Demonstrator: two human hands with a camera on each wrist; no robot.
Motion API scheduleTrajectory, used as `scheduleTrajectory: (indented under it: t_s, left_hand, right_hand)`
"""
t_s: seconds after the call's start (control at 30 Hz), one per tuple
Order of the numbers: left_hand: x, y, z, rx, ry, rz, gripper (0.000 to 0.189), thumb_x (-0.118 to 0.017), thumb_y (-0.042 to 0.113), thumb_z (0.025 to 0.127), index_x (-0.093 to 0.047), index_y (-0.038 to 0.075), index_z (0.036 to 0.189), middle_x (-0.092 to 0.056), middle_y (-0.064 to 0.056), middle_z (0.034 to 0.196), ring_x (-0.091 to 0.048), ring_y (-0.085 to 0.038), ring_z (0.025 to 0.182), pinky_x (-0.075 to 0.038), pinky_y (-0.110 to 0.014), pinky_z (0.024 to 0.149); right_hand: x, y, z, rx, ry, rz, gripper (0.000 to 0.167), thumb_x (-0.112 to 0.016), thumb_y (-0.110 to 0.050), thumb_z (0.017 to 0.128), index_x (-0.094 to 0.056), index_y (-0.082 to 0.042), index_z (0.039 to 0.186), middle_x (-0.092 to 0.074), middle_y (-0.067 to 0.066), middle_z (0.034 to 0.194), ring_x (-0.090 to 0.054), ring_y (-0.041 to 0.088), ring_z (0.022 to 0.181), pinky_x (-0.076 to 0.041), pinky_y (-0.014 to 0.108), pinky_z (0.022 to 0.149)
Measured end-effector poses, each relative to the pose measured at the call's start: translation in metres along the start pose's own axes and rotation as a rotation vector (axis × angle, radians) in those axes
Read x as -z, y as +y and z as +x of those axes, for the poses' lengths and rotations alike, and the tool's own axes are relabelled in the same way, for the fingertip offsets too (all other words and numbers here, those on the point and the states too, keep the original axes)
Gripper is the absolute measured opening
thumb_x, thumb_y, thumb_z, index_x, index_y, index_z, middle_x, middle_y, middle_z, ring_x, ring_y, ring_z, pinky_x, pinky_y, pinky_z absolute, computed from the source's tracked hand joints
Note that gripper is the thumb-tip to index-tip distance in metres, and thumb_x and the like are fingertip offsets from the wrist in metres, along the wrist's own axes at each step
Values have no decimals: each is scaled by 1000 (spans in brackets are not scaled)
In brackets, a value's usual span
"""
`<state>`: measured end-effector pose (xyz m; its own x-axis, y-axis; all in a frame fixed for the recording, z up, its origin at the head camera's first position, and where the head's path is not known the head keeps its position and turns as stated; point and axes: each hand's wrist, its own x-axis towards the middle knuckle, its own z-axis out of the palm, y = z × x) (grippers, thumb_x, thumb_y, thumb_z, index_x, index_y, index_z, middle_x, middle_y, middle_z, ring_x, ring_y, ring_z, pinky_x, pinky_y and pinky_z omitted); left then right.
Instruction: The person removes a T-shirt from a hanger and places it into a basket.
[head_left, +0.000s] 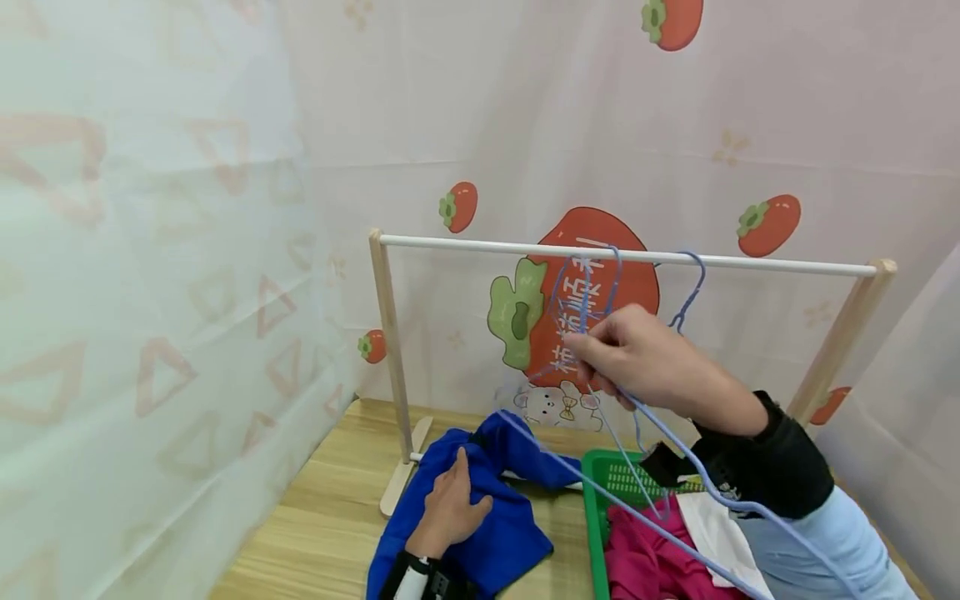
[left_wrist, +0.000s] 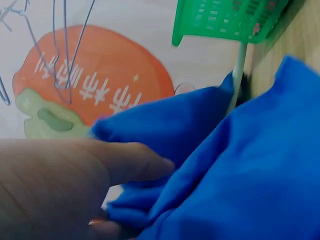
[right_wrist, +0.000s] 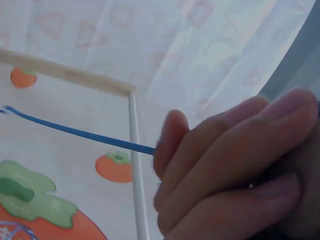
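A blue garment (head_left: 480, 492) lies bunched on the table at the front of the rack, one part raised at the back. My left hand (head_left: 448, 510) rests on it with the index finger stretched out and the thumb spread. In the left wrist view a finger touches the blue folds. My right hand (head_left: 637, 358), raised below the rack's rod, grips a light-blue wire hanger (right_wrist: 80, 132) with curled fingers. The hanger's long sides slant down toward the lower right in the head view, passing in front of the basket.
A rack with a white rod (head_left: 465, 245) and wooden posts spans the table (head_left: 300, 533). More blue hangers, one with its hook (head_left: 699, 279) at the right, hang from the rod. A green basket (head_left: 596, 533) holds a magenta garment (head_left: 648, 550) and a white cloth (head_left: 716, 525).
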<state>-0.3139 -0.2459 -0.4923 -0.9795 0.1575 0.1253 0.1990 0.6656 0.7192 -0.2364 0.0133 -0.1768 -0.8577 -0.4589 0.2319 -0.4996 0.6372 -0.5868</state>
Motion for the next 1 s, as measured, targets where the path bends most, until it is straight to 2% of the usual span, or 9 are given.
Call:
scheduleTrajectory:
  t_s: [0.2, 0.33, 0.43, 0.57, 0.63, 0.73, 0.87, 0.93, 1.0]
  left_hand:
    - [26, 10, -14, -10, -36, 35, 89, -70, 32, 99, -23, -4, 165, -38, -36, 161, -39, -62, 144, -33, -83, 105]
    - [29, 13, -17, 34, -67, 35, 97, -77, 37, 94, -22, 2, 167, -31, -36, 165, -32, -64, 148, -28, -85, 108]
    - [22, 3, -13, 92, -114, 71, 110, -79, 53, 89, -16, 12, 170, -21, -35, 170, -23, -65, 152, -22, -90, 106]
    - [3, -27, 0, 141, -151, 128, 127, -80, 76, 76, -9, 31, 171, -11, -29, 174, -14, -68, 154, -14, -96, 101]
    - [-7, -44, 7, 139, -142, 128, 130, -82, 80, 70, -10, 37, 170, -12, -28, 175, -13, -67, 154, -14, -96, 101]
    - [-11, -56, 12, 132, -136, 121, 132, -82, 83, 65, -11, 44, 169, -13, -25, 176, -13, -63, 157, -13, -95, 102]
    - [4, -32, 0, 148, -131, 122, 130, -87, 73, 70, -10, 42, 170, -8, -27, 176, -8, -63, 158, -10, -95, 104]
    - [16, -14, -7, 155, -125, 129, 129, -90, 61, 74, -10, 35, 171, -7, -31, 174, -7, -67, 155, -9, -96, 102]
    - [27, -1, -13, 164, -121, 132, 129, -92, 51, 75, -8, 29, 171, -2, -34, 173, -5, -70, 154, -8, -97, 101]
  right_hand:
    - [0, -9, 33, -41, 169, -93, 46, -48, -27, 114, -72, -7, 81, -62, 7, 66, -54, 21, 59, -40, 31, 53]
    - [-5, 1, 65, -85, 210, -89, 44, -46, -27, 115, -73, -3, 89, -65, 10, 75, -59, 22, 65, -47, 30, 58]
    - [-12, 14, 81, -152, 181, -137, 44, -43, -30, 115, -71, -7, 90, -65, 7, 73, -58, 22, 64, -46, 31, 60]
    - [-20, 29, 85, -211, 106, -229, 47, -40, -32, 116, -69, -9, 86, -65, 6, 71, -57, 21, 63, -40, 33, 60]
    - [-23, 33, 81, -218, 90, -249, 44, -42, -33, 115, -70, -8, 91, -63, 7, 70, -57, 22, 62, -38, 32, 57]
    - [-23, 32, 67, -218, 110, -261, 38, -47, -38, 113, -71, -7, 113, -70, 8, 85, -61, 23, 70, -40, 31, 57]
    - [-23, 11, 29, -121, 204, -315, 40, -55, -37, 109, -62, -8, 136, -73, 10, 110, -66, 23, 88, -53, 35, 68]
    - [-29, -5, 2, -53, 239, -365, 38, -60, -36, 108, -63, -11, 136, -72, 9, 117, -67, 24, 96, -58, 38, 74]
    - [-44, -19, -24, -19, 216, -404, 40, -64, -39, 106, -63, -16, 139, -69, 7, 126, -66, 24, 109, -61, 43, 83]
